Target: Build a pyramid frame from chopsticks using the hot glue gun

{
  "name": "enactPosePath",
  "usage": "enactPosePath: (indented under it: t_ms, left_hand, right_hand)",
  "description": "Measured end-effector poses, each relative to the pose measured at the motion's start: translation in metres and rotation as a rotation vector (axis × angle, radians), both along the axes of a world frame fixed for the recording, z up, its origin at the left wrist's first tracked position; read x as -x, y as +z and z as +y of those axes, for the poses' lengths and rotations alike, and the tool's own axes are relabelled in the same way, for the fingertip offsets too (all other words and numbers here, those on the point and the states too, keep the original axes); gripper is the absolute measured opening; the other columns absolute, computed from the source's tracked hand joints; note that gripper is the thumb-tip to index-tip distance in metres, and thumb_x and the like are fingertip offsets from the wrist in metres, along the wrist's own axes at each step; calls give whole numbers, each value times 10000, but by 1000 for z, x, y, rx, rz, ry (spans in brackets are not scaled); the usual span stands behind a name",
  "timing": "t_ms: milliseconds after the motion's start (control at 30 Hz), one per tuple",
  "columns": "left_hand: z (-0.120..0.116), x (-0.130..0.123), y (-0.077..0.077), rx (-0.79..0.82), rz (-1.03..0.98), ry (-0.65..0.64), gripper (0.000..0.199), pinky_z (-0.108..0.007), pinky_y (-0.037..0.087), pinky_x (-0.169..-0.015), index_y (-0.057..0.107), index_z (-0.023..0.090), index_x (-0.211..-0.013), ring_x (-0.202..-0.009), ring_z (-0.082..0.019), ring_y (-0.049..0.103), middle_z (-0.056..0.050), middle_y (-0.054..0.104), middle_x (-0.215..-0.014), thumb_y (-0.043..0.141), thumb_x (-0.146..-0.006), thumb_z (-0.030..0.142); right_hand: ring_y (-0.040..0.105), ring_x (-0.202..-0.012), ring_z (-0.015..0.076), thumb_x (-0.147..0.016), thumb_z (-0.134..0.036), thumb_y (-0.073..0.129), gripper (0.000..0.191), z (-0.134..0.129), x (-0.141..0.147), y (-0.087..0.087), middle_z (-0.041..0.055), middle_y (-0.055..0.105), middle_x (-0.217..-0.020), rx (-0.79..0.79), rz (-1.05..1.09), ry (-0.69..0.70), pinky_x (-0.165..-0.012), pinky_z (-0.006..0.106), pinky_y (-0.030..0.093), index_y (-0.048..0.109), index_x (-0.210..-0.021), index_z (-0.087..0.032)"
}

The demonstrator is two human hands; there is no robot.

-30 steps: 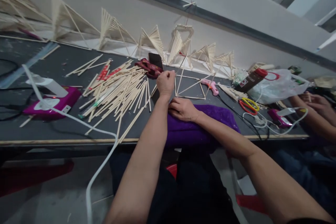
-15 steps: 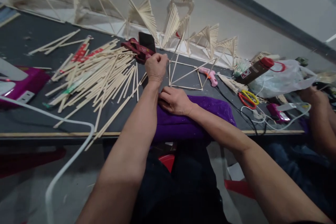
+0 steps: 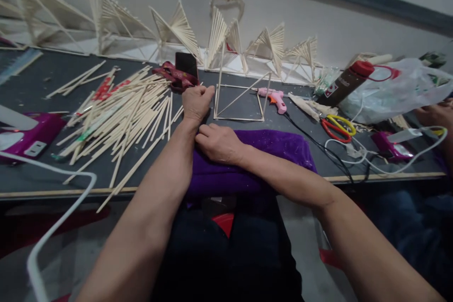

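Note:
My left hand (image 3: 198,103) is closed, thumb and fingertips pressed together just left of a small frame of thin wooden sticks (image 3: 239,118). Whatever it pinches, if anything, does not show. The frame stands on the dark table, with uprights and a slanting stick. My right hand (image 3: 221,145) is curled, resting on the left part of a folded purple cloth (image 3: 279,146); its fingertips are hidden. A pink glue gun (image 3: 274,98) lies at the frame's right side, its nozzle close to the sticks.
Loose wooden sticks (image 3: 120,118) are heaped at left, some past the table edge. Twisted stick models (image 3: 179,30) line the wall. Rightward lie scissors (image 3: 338,128), a brown bottle (image 3: 345,86), a plastic bag (image 3: 399,89), a purple device with cables (image 3: 392,145) and another person's hand (image 3: 437,115).
The view has shifted, and both hands and the stick frame appear farther left. My left hand stays closed beside the frame, and my right hand stays curled on the cloth.

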State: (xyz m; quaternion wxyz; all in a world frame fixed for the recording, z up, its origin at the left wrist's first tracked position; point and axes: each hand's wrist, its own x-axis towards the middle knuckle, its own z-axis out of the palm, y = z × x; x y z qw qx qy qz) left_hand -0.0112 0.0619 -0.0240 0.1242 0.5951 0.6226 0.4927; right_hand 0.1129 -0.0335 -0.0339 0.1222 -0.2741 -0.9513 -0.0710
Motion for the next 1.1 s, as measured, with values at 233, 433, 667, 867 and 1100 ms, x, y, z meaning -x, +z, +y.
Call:
enactPosePath:
  t_ms: [233, 433, 667, 867, 1100]
  left_hand:
    - [0, -8, 2, -73, 60, -16, 482, -330, 232, -609, 473, 212, -499, -539, -143, 372, 32, 397, -483, 606, -954, 298]
    - [-5, -13, 4, -68, 5, -63, 532, -310, 299, -618, 464, 204, -525, -572, -133, 414, 36, 424, -528, 649, -1009, 322]
    - [-101, 46, 76, -61, -175, -116, 281, -260, 420, -613, 722, 200, -837, -598, -123, 558, -2, 642, -728, 612, -1048, 348]
    - [-205, 100, 59, 139, 399, 140, 177, -396, 518, -801, 793, 282, -900, -908, -276, 724, -46, 785, -946, 625, -931, 331]
    - [-225, 116, 17, 541, 715, 265, 368, -415, 527, -789, 792, 266, -1163, -1071, -329, 736, -105, 772, -1180, 524, -963, 418]
  right_hand:
    - [558, -881, 239, -1059, -104, 394, 339, -4, 0, -1, 140, 702, -1031, 31, 30, 67, -698, 358, 383, 731, -1046, -143]
    - [514, -804, 225, -1042, -108, 473, 308, -9, -5, -2, 117, 701, -904, -18, 76, 10, -691, 373, 328, 755, -929, -157]
    - [527, -852, 223, -1085, -242, 487, 310, -9, -6, -4, 102, 710, -949, -42, 121, 13, -722, 358, 341, 754, -939, -182]
    - [512, -830, 222, -1075, -234, 479, 311, -5, -5, -7, 101, 705, -941, -1, 161, 12, -694, 366, 323, 750, -931, -181]
    - [530, -846, 229, -1048, -219, 526, 257, -6, -5, -3, 111, 713, -968, 3, 140, 19, -688, 368, 333, 754, -937, -176]
